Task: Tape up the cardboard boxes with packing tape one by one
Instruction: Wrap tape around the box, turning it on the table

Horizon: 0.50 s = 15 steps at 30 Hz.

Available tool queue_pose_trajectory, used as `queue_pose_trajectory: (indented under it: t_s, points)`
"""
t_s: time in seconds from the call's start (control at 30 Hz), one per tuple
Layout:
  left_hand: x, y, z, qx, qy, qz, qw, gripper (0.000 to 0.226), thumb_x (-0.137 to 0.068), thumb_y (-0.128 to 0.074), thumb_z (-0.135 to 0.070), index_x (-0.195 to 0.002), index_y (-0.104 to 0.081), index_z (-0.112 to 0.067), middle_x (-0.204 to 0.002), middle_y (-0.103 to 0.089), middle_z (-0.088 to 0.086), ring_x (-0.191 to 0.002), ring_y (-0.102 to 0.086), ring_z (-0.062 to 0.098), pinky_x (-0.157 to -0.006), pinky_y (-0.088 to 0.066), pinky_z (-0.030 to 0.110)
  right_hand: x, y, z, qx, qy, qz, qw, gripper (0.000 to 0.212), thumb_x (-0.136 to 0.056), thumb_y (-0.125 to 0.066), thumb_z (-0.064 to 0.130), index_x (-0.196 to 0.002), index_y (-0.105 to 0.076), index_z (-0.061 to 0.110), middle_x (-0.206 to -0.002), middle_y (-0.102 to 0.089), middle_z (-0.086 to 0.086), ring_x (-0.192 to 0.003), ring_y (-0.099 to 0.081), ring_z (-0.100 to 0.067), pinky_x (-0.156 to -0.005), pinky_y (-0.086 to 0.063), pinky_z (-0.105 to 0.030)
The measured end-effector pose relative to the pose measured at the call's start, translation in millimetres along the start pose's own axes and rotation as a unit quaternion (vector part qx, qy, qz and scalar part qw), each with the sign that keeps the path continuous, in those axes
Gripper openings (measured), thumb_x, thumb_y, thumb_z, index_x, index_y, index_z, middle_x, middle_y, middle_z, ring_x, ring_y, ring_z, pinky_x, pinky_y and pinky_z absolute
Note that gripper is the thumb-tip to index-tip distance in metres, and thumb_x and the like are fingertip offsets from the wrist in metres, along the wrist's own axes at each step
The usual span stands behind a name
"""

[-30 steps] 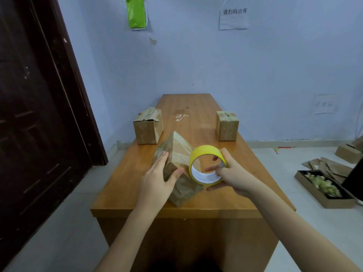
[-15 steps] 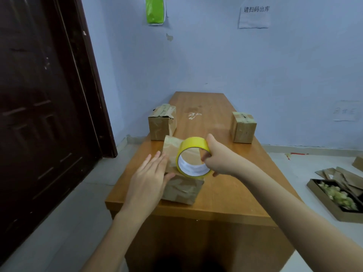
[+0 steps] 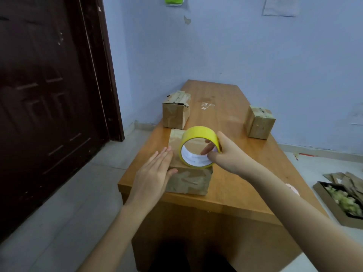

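A brown cardboard box (image 3: 189,180) lies near the front left edge of the wooden table (image 3: 235,169). My left hand (image 3: 155,171) rests flat on the box's left side, fingers straight. My right hand (image 3: 225,154) grips a yellow roll of packing tape (image 3: 198,146) standing on edge on top of the box, with fingers through its white core. Two more cardboard boxes stand farther back: one on the left (image 3: 175,112) with taped, rumpled flaps, one on the right (image 3: 259,122).
A dark wooden door (image 3: 49,105) fills the left. A blue wall stands behind the table. On the floor at the right sit a low cardboard tray (image 3: 337,203) with greenish scraps and flattened cardboard pieces (image 3: 341,177). A scrap of clear tape (image 3: 206,106) lies mid-table.
The near box went from tilted on an edge to lying flat. My left hand opened and flattened on it. The tape roll moved onto the box's top. The camera turned left.
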State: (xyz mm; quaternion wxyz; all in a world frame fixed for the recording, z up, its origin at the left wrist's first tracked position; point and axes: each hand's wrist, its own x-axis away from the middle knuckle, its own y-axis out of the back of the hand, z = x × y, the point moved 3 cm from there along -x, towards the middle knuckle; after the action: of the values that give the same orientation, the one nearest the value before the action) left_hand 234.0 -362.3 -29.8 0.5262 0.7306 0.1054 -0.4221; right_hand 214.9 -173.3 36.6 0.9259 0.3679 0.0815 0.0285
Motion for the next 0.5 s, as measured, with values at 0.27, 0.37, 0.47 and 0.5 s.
queue_pose_trajectory:
  t_s: [0.27,0.37,0.47,0.5]
  points:
    - [-1.9,-5.6,-5.8,0.041,0.002,0.023,0.999,0.046,-0.087,-0.05,-0.027,-0.12,-0.06,0.003,-0.121,-0.063,0.014,-0.114,-0.059,0.026,-0.101,-0.037,0.041,-7.8,15.5,9.6,0.073,0.06,0.041,0.995,0.012,-0.089,-0.045,0.002,-0.087,-0.035,0.006,-0.077,-0.045,-0.014,-0.069,-0.04,-0.021,-0.057,-0.034,-0.031]
    - [-2.6,-7.6,-8.6,0.046,-0.004,0.015,0.999,0.042,-0.086,-0.052,-0.023,-0.117,-0.062,0.003,-0.119,-0.063,0.014,-0.114,-0.059,0.026,-0.101,-0.038,0.042,-6.2,17.8,7.9,0.097,0.06,0.055,0.992,0.02,-0.09,-0.046,0.003,-0.083,-0.03,0.012,-0.072,-0.036,-0.004,-0.061,-0.032,-0.016,-0.052,-0.03,-0.027]
    - [-2.2,-9.1,-8.0,0.043,-0.005,0.011,0.999,0.038,-0.085,-0.059,-0.018,-0.117,-0.063,0.001,-0.12,-0.063,0.013,-0.114,-0.059,0.026,-0.101,-0.04,0.043,-5.3,20.4,7.8,0.104,0.064,0.066,0.99,0.017,-0.09,-0.046,0.003,-0.086,-0.031,0.011,-0.072,-0.036,-0.005,-0.061,-0.032,-0.014,-0.052,-0.03,-0.026]
    - [-2.0,-9.3,-7.2,0.045,-0.004,0.01,0.999,0.038,-0.083,-0.063,-0.016,-0.117,-0.063,0.0,-0.12,-0.063,0.012,-0.114,-0.059,0.026,-0.1,-0.041,0.044,-5.0,22.9,7.5,0.105,0.063,0.068,0.99,0.016,-0.089,-0.046,0.002,-0.086,-0.032,0.01,-0.073,-0.036,-0.006,-0.061,-0.033,-0.015,-0.053,-0.031,-0.027]
